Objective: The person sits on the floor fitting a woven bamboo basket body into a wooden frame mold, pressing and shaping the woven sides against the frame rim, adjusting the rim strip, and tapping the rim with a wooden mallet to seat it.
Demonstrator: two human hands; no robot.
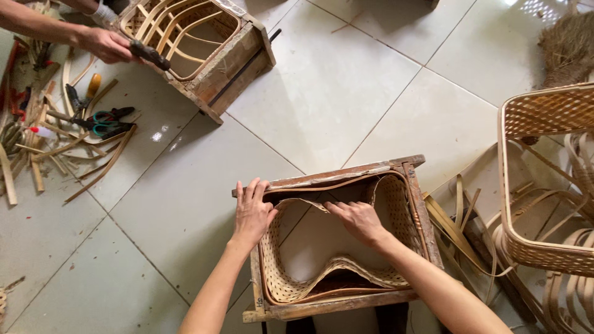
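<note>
Head view. Forearms enter from the bottom edge, both reaching into a wooden frame mould (346, 176) set on the tiled floor (185, 204).

- Left hand (252, 213): laid flat, fingers together and extended, pressing on the frame's top-left corner and the edge of the woven cane band (402, 210); nothing enclosed in it.
- Right hand (359, 222): inside the frame, just right of the left hand, fingers spread and pushing the band's upper edge toward the far rail; not closed round it.
- Woven cane band: lines the frame's inner walls; below both hands its near side buckles inward in a wave, away from the near rail.
- Handling note (judgement): even pressure along the wall, worked outward from the held corner, would seat the weave without creasing it.

Beyond the hands: a co-worker's hand (105, 44) with a dark tool (150, 54) at a second frame (204, 49); pliers (111, 122) among cane strips (93, 162). Right of the hands: a woven basket (544, 185), a broom (569, 43).
</note>
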